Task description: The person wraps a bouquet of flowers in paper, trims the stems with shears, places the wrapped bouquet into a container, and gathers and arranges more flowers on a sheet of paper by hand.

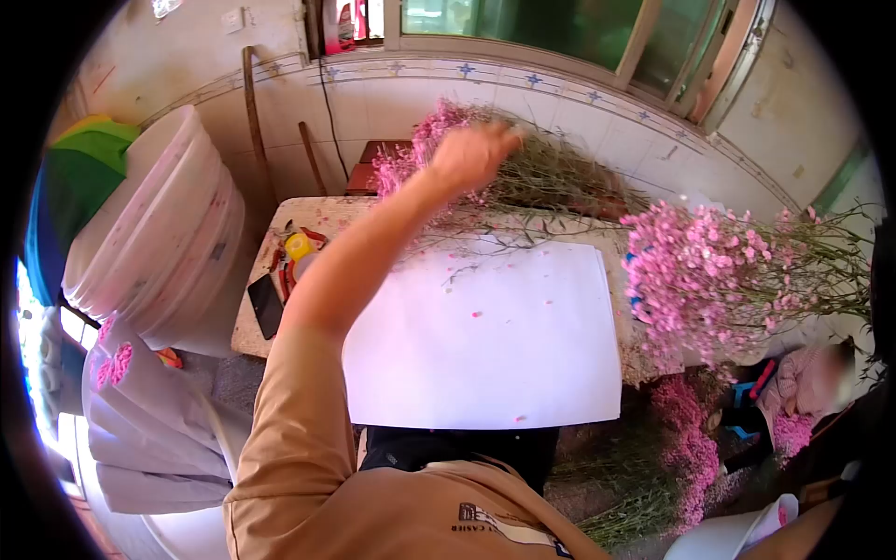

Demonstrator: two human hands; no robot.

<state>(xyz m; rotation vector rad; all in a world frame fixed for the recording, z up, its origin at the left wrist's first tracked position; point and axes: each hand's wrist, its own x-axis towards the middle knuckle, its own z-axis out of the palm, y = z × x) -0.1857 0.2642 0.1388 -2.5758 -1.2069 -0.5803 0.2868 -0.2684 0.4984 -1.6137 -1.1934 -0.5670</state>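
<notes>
My left hand (476, 156) reaches across the table to the back, over a heap of pink flowers (439, 121) with thin green-brown stems (569, 173). Its fingers are smeared by motion, so I cannot see whether they hold a stem. On the table in front of me lies a large sheet of white paper (485, 345) with a few loose petals on it. At the right a bunch of pink flowers (700, 271) is above the table's edge, stems pointing right. My right hand is out of view; only part of that arm (793, 532) shows at the bottom right.
A phone (265, 305), a yellow roll (298, 245) and red-handled tools lie on the table's left end. Stacked white tubs (159, 224) stand at the left. More pink flowers (686, 439) lie on the floor, near a seated person (798, 392). A window (532, 28) is behind.
</notes>
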